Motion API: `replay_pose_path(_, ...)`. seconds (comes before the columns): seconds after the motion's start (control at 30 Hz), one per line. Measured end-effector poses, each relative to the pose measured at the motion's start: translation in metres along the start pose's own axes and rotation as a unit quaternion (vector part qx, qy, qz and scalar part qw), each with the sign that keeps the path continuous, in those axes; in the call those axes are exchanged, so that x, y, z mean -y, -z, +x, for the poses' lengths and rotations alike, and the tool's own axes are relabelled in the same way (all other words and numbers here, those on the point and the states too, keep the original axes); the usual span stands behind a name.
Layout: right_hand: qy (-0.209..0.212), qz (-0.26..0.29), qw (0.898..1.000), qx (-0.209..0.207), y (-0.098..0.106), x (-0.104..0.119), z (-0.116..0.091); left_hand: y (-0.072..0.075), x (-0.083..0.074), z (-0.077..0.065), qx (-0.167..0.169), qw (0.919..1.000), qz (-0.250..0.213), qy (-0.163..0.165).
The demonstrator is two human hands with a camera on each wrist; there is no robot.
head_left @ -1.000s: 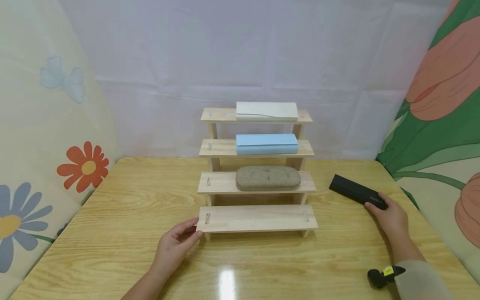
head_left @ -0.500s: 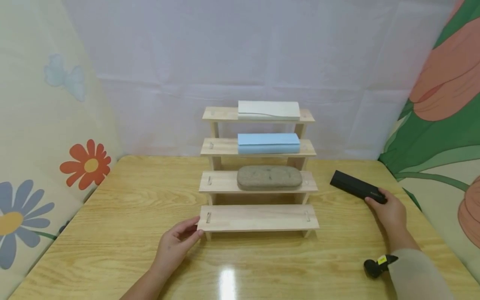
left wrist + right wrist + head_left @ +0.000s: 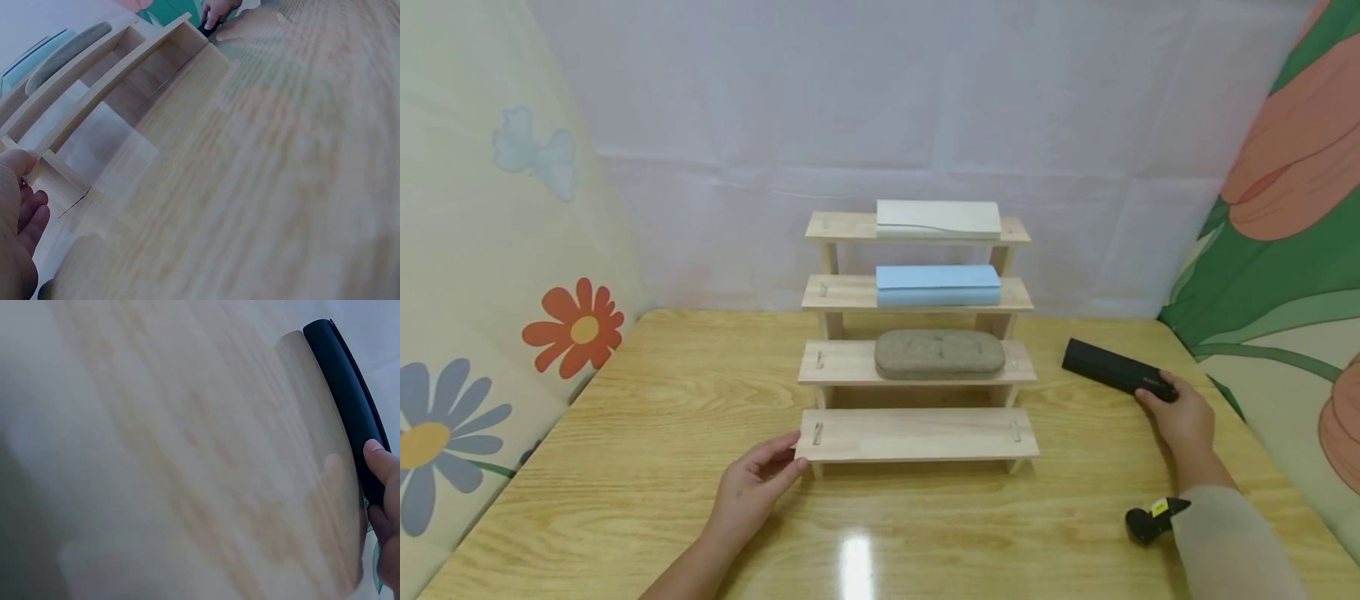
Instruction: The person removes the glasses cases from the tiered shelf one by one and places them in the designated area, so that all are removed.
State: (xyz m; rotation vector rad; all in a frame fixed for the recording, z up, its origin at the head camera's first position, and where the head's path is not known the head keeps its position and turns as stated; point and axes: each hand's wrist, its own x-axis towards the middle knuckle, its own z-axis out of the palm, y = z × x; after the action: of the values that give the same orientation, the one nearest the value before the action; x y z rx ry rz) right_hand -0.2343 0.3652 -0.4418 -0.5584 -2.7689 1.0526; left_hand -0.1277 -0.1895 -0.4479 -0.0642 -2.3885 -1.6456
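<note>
- The rack's (image 3: 917,436) bottom step is bare along its top, open from the front.
- One step up, the brown case (image 3: 940,353) fills the middle and right; the left end is free.
- The blue case (image 3: 937,286) and white case (image 3: 937,219) leave the same left-hand space on the upper steps, with only a narrow strip at right.
- The left fingers (image 3: 788,473) block the bottom step's left end.
- Bare desk (image 3: 925,533) lies in front, and a lane runs between rack and black case (image 3: 1112,367).
- The right fingers (image 3: 1153,402) cover that case's near end; its far end is exposed.
- White cloth (image 3: 760,100) closes the back.
</note>
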Motion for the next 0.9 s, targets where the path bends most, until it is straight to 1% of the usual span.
replay_pose_path(0.2, 0.004, -0.01, 1.0, 0.011, 0.0019, 0.0006, 0.0027, -0.0003, -0.0003, -0.0001, -0.002, 1.0, -0.002, -0.002)
replay_pose_path(0.57, -0.007, -0.024, 0.999, 0.026, 0.0026, 0.0011, 0.0046, -0.0006, 0.0014, 0.0005, 0.001, 0.9998, 0.006, 0.017)
replay_pose_path(0.77, -0.009, 0.001, 1.0, 0.025, 0.0042, 0.0027, 0.0011, -0.0008, 0.0018, 0.0006, -0.002, 0.9998, 0.011, 0.018)
replay_pose_path(0.9, 0.01, 0.018, 1.0, 0.021, 0.0054, 0.0054, -0.0035, -0.0004, 0.001, 0.0004, -0.001, 0.9998, 0.009, 0.017)
